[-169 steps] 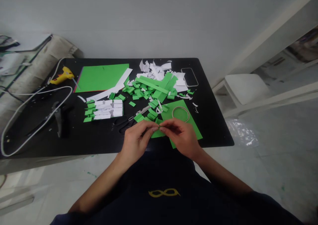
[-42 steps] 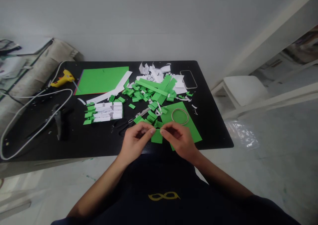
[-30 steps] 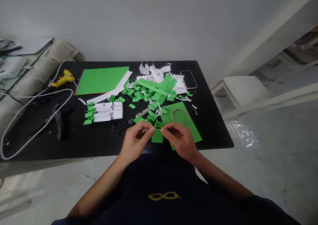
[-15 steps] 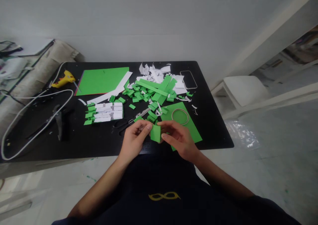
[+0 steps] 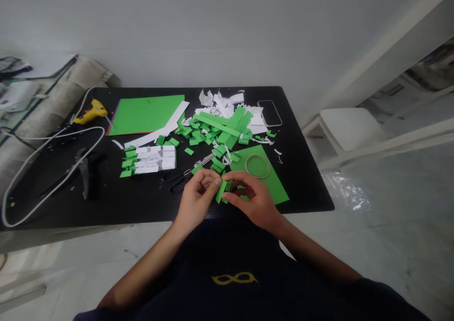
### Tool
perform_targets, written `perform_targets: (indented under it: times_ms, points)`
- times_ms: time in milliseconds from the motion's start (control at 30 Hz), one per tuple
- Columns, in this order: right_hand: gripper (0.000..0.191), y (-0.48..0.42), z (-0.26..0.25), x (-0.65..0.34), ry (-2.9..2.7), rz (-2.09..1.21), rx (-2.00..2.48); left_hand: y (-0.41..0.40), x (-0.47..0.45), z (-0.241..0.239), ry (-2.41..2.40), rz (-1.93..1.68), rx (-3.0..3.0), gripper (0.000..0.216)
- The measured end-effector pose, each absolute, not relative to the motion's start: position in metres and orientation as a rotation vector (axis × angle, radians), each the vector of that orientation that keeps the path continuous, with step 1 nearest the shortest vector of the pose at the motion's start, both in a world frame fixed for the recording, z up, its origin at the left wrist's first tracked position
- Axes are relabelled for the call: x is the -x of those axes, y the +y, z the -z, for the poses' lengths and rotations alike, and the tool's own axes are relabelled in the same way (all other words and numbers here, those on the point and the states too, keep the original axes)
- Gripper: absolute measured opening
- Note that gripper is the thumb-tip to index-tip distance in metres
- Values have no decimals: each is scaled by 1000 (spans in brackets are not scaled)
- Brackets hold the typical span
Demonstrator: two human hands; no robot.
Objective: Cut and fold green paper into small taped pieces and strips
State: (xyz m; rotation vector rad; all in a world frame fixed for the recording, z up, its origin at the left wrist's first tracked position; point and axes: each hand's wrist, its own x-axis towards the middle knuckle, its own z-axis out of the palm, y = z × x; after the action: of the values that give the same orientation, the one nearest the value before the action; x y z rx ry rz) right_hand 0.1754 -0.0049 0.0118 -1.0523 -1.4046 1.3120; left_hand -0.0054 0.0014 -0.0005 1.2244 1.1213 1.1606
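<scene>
A small folded piece of green paper (image 5: pixel 221 190) is pinched between my two hands near the table's front edge. My left hand (image 5: pixel 197 195) grips its left side with thumb and fingertips, and my right hand (image 5: pixel 252 199) closes on its right side. Just beyond the fingers lie loose folded green paper pieces (image 5: pixel 217 164) and a pair of scissors (image 5: pixel 180 177), partly hidden by my left hand. Under my right hand spreads a green sheet (image 5: pixel 275 188) with a roll of tape (image 5: pixel 257 166) on it.
A strip-covered white and green paper panel (image 5: pixel 152 160) lies left of the scissors. Paper scraps (image 5: pixel 222 104) heap at the back. A yellow glue gun (image 5: pixel 92 113), a looping white cable (image 5: pixel 53 136) and a black tool (image 5: pixel 84 173) occupy the left. A phone-shaped frame (image 5: pixel 269 113) lies back right.
The green paper piece has turned from showing a broad flat face to a narrow, tilted one. My right fingers have shifted slightly left along it.
</scene>
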Motion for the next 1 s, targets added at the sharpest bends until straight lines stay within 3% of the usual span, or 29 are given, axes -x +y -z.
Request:
perform_targets:
  times_ms: [433, 1000]
  points:
    - [36, -3, -10, -178, -1417, -1185, 1065, 2, 17, -1, 909, -1093, -1359, 30]
    - [41, 4, -12, -196, -1490, -1189, 981, 6, 38, -2, 1058, -1211, -1661, 32]
